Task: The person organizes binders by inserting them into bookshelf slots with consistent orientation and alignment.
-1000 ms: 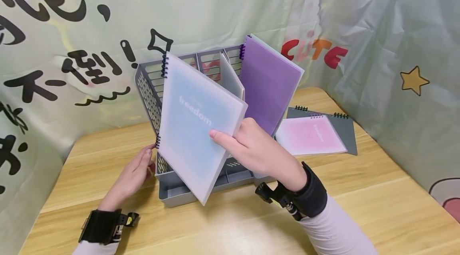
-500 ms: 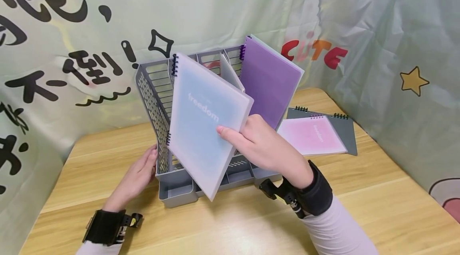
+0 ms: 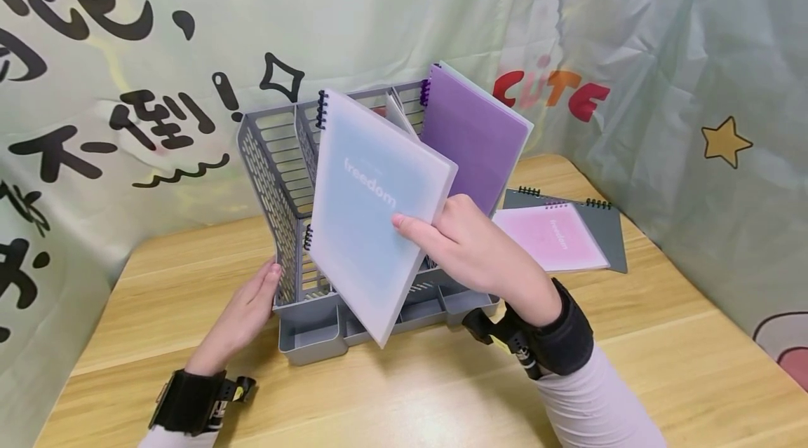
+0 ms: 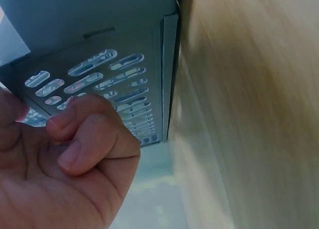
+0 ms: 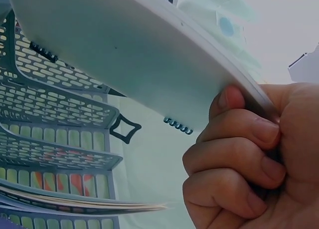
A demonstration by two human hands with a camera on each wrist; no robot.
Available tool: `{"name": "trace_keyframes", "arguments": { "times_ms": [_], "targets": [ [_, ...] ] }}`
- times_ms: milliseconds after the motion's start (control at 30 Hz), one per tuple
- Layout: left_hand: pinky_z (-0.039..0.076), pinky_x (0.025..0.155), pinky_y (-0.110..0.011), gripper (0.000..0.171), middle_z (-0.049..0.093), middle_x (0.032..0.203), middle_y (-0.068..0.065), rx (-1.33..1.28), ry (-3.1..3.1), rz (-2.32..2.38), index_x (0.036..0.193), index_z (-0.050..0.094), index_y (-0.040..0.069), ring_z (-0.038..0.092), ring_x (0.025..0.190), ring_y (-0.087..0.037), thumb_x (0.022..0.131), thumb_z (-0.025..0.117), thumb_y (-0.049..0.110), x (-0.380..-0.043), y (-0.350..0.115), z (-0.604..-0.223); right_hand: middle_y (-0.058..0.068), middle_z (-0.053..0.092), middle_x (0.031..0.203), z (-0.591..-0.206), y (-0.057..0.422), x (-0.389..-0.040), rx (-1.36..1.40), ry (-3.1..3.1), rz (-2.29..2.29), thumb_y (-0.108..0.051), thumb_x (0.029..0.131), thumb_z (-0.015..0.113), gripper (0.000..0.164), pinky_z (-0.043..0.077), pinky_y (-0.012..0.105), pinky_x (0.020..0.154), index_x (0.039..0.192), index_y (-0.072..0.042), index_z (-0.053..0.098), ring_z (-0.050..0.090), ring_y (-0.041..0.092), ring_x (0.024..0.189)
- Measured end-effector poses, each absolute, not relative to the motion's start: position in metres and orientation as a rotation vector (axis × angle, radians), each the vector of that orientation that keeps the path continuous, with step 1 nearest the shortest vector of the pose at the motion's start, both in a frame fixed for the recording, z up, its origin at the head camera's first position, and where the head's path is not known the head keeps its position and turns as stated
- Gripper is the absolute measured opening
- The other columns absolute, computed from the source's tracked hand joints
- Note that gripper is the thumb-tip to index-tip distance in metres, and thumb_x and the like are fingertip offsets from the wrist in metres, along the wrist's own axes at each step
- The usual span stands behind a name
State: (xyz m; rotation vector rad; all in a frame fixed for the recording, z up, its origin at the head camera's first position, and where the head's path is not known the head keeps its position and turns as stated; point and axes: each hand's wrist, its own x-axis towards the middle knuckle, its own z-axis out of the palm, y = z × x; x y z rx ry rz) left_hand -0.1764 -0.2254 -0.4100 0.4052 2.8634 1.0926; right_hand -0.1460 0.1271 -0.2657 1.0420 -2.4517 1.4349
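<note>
My right hand (image 3: 482, 245) pinches a blue spiral notebook (image 3: 360, 181) marked "freedom" by its right edge, thumb on the cover. The notebook is tilted, its black rings to the left, in front of a grey desk file organizer (image 3: 268, 195). In the right wrist view, the notebook's pale back (image 5: 129, 59) shows, with fingers curled at its edge. My left hand (image 3: 243, 311) is at the organizer's left wall, thumb at its front edge. In the left wrist view, that hand's fingers (image 4: 94, 139) are curled beside the slotted wall (image 4: 124, 89).
A purple spiral notebook (image 3: 473, 139) stands in the organizer's right part, with thin grey-white items (image 3: 400, 111) left of it. A pink notebook (image 3: 549, 238) lies on a dark grey one (image 3: 615, 238) at the right. Small trays (image 3: 312, 336) line the organizer's front. Printed cloth hangs behind.
The blue notebook and my right hand have moved right across the organizer's front, uncovering more of its left compartments. My left hand has shifted slightly right, against the organizer's wall.
</note>
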Motion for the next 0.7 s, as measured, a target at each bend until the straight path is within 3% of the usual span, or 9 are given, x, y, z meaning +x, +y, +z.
{"name": "trace_keyframes", "arguments": {
  "times_ms": [133,433,700],
  "targets": [
    [0.019,0.105,-0.058,0.068,0.019,0.153,-0.021,0.381,2.854,1.096,0.154,0.014,0.001,0.022,0.135,-0.043,0.105,0.018,0.048,-0.176,-0.224,-0.41,-0.008,0.068,0.105,-0.265,0.13,-0.146,1.026,-2.461,1.432,-0.025,0.103,0.047,0.029,0.051,0.029,0.072,0.123,-0.01,0.061,0.064,0.002,0.089],
    [0.022,0.104,-0.057,0.068,0.022,0.152,-0.023,0.361,2.854,1.108,0.155,0.014,0.003,0.025,0.134,-0.043,0.105,0.021,0.048,-0.175,-0.221,-0.408,-0.01,0.068,0.1,-0.26,0.138,-0.145,0.962,-2.491,1.407,-0.027,0.102,0.048,0.028,0.045,0.03,0.053,0.121,-0.014,0.064,0.057,0.006,0.064],
    [0.02,0.105,-0.056,0.067,0.021,0.152,-0.024,0.367,2.855,1.118,0.154,0.015,0.0,0.023,0.135,-0.042,0.106,0.021,0.046,-0.174,-0.22,-0.406,-0.008,0.068,0.104,-0.257,0.144,-0.145,0.931,-2.494,1.395,-0.026,0.101,0.05,0.028,0.05,0.031,0.066,0.121,-0.011,0.063,0.064,0.003,0.084]
  ]
}}
